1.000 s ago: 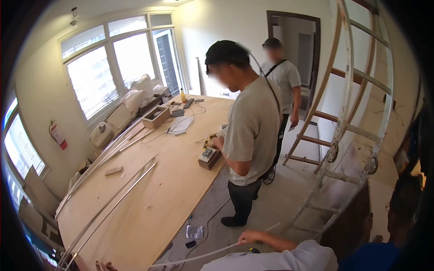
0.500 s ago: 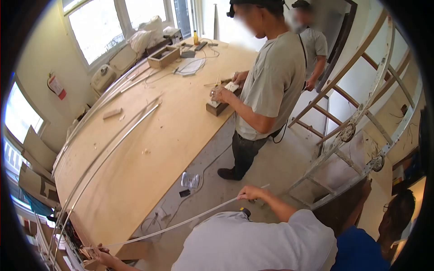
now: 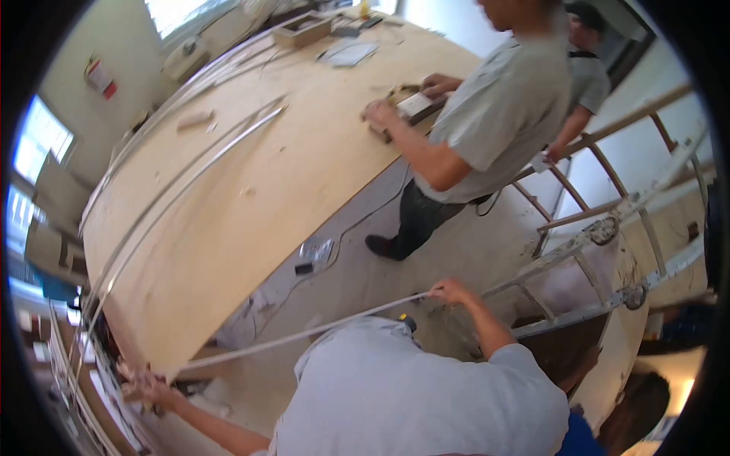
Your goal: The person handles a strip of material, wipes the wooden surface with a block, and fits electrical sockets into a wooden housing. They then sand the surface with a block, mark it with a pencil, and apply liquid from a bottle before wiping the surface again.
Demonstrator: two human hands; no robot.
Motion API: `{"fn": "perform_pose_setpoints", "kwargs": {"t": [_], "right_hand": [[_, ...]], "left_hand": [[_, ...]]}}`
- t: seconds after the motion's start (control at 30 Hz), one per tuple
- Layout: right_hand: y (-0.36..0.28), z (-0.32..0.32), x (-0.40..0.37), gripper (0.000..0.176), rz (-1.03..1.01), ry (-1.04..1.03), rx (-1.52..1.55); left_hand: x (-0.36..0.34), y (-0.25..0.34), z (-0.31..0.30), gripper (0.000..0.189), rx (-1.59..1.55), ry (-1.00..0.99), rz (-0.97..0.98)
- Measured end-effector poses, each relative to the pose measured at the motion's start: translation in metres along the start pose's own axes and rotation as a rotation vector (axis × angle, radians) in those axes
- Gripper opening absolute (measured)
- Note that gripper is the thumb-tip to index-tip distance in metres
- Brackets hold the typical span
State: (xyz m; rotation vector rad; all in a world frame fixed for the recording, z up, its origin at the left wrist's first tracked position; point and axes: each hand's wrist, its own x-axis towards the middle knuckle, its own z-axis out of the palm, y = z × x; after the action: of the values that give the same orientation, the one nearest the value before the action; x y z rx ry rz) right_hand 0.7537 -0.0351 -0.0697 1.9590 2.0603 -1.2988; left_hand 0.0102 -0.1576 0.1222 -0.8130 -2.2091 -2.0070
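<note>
Right hand (image 3: 453,291) closed round one end of white strip (image 3: 304,334), left hand (image 3: 144,389) gripping the other. Strip spans the floor beside plywood table (image 3: 251,190), seemingly not yet laid among metal strips (image 3: 190,171) there.

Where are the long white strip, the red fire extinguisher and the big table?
white strip (image 3: 304,333), head view, middle of its length.
fire extinguisher (image 3: 99,76), head view, its red body.
table (image 3: 251,190), head view, bare part of its top.
</note>
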Motion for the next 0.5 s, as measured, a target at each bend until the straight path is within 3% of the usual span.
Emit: {"fn": "perform_pose_setpoints", "kwargs": {"t": [0.07,0.17,0.27,0.37,0.4,0.43,0.5], "right_hand": [[0.016,0.003,0.003,0.027,-0.028,-0.029,0.007],[-0.003,-0.007,-0.005,0.023,0.017,-0.049,-0.032],[-0.005,-0.004,-0.004,0.02,-0.047,-0.019,-0.038],[0.005,0.01,-0.001,0.019,-0.084,-0.003,-0.096],[0.019,0.021,0.004,0.019,-0.089,-0.006,-0.123],[0.032,0.03,0.007,0.019,-0.09,-0.005,-0.149],[0.048,0.038,0.01,0.02,-0.074,-0.142,-0.257]], "left_hand": [[0.004,-0.026,-0.002,0.022,0.171,0.042,0.165],[-0.011,-0.02,0.0,0.025,-0.028,-0.042,-0.13],[-0.031,-0.093,-0.024,0.017,0.004,-0.009,-0.37],[-0.105,-0.132,-0.036,0.012,-0.233,-0.055,-0.669],[-0.131,-0.167,-0.05,0.015,-0.3,-0.047,-0.809],[-0.159,-0.202,-0.073,0.024,-0.227,-0.176,-0.855],[-0.22,-0.254,-0.099,0.034,-0.387,0.003,-1.184]]}}
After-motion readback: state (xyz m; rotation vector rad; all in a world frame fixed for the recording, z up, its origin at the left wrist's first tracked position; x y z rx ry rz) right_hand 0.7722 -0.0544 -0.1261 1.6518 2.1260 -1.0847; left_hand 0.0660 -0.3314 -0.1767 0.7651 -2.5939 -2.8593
